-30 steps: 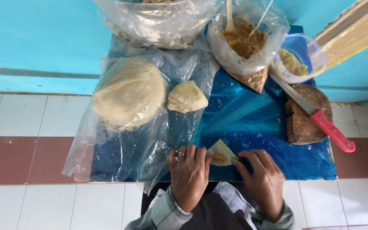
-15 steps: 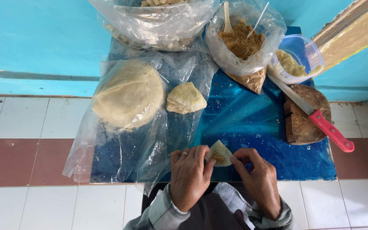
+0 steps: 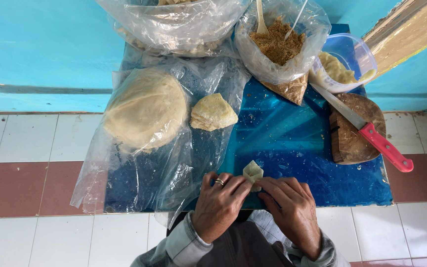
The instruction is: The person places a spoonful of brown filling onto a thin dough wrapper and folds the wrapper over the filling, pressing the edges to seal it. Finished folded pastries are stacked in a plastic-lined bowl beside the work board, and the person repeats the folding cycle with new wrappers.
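Nearby, knife (image 3: pixel 366 132) rests on wooden block (image 3: pixel 353 133).

Bright, even daylight, colours really punchy. Shadows are soft, just faint ones under the hands (image 3: pixel 253 207) and the knife (image 3: pixel 366 132). The plastic bags (image 3: pixel 174 29) throw white glare, and the blue table (image 3: pixel 292 143) has streaky sheen. Everything's sharp, no blur; slight wide-angle bend at the edges.

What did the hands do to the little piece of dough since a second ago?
Both hands, left hand and right hand, closed in from either side on the small dough piece. It lay flatter and wider before; now it is folded narrower and stands up between the fingertips. The big dough mound, dough chunk and knife stayed put.
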Demonstrator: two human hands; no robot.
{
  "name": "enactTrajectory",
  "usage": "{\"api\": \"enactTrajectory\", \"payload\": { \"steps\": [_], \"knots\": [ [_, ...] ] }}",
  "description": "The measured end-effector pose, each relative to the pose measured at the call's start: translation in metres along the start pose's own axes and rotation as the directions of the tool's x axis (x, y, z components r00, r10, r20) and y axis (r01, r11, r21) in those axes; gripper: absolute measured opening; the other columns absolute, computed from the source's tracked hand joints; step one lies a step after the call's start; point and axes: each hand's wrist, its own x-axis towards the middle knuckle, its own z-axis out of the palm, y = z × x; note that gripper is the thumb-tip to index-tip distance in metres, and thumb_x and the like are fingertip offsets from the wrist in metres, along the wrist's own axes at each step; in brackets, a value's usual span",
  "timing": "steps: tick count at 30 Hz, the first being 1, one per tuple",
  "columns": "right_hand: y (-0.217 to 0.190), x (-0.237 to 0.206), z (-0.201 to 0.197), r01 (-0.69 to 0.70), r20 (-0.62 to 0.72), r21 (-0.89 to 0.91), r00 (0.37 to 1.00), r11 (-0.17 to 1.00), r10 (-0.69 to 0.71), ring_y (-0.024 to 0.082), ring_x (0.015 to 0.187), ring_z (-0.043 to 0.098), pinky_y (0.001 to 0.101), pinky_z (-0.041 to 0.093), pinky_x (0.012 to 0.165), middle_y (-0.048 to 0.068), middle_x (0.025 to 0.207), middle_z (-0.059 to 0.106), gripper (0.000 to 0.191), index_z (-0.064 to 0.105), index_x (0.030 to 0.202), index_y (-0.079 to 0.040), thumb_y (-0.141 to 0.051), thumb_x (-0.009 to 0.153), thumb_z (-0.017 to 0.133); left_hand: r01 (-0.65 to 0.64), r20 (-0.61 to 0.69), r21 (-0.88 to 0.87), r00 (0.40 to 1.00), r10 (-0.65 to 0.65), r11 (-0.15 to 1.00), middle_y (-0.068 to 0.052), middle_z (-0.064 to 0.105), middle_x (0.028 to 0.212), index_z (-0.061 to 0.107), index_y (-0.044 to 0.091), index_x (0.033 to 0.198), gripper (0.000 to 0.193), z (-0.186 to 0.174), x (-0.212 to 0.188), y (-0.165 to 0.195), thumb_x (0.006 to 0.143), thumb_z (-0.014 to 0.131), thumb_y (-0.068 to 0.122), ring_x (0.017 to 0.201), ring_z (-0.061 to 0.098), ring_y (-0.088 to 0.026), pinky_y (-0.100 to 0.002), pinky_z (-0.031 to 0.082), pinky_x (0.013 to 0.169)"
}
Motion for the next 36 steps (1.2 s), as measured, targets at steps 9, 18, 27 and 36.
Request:
{"api": "enactTrajectory", "payload": {
  "steps": [9, 18, 27, 36],
  "knots": [
    [0.009, 0.013, 0.005, 0.115, 0.005, 0.012, 0.993, 0.993, -0.115, 0.020, 0.090, 0.065, 0.0362, 0.046, 0.074, 0.000, 0.099, 0.073, 0.032, 0.077, 0.102, -0.011, -0.026, 0.074, 0.084, -0.091, 0.067, -0.038, 0.993, 0.093, 0.995, -0.003, 0.065, 0.099, 0.069, 0.007, 0.105, 0.017, 0.004, 0.010, -0.017, 0.090, 0.063, 0.000, 0.095, 0.062, -0.023, -0.041, 0.046, 0.086],
    [0.023, 0.034, 0.016, -0.107, 0.141, 0.208, 0.987, 0.972, 0.079, 0.021, 0.081, 0.065, 0.0354, 0.051, 0.065, 0.003, 0.086, 0.067, 0.017, 0.078, 0.092, -0.012, -0.017, 0.076, 0.083, 0.174, 0.119, -0.134, 0.980, -0.159, 0.976, -0.010, 0.063, 0.089, 0.065, 0.007, 0.094, 0.015, 0.010, 0.030, -0.014, 0.082, 0.074, 0.006, 0.087, 0.064, -0.033, -0.045, 0.050, 0.076],
    [-0.005, 0.015, 0.012, 0.100, -0.044, -0.068, 0.994, 0.993, -0.103, 0.021, 0.080, 0.066, 0.0381, 0.047, 0.066, 0.001, 0.096, 0.074, 0.015, 0.077, 0.095, -0.012, -0.013, 0.080, 0.075, 0.329, 0.120, -0.256, 0.944, -0.308, 0.909, -0.010, 0.069, 0.082, 0.056, 0.006, 0.090, 0.019, 0.009, 0.043, -0.016, 0.085, 0.074, 0.006, 0.080, 0.067, -0.034, -0.047, 0.052, 0.070],
    [0.020, 0.037, 0.019, -0.068, 0.090, 0.156, 0.994, 0.985, 0.055, 0.024, 0.080, 0.063, 0.0367, 0.050, 0.070, 0.002, 0.087, 0.069, 0.009, 0.075, 0.087, -0.010, -0.016, 0.081, 0.078, 0.135, 0.116, -0.258, 0.987, -0.108, 0.957, -0.009, 0.068, 0.103, 0.068, 0.002, 0.108, 0.017, 0.005, 0.025, -0.016, 0.092, 0.071, 0.004, 0.097, 0.066, -0.029, -0.040, 0.055, 0.082]
  ]
}}
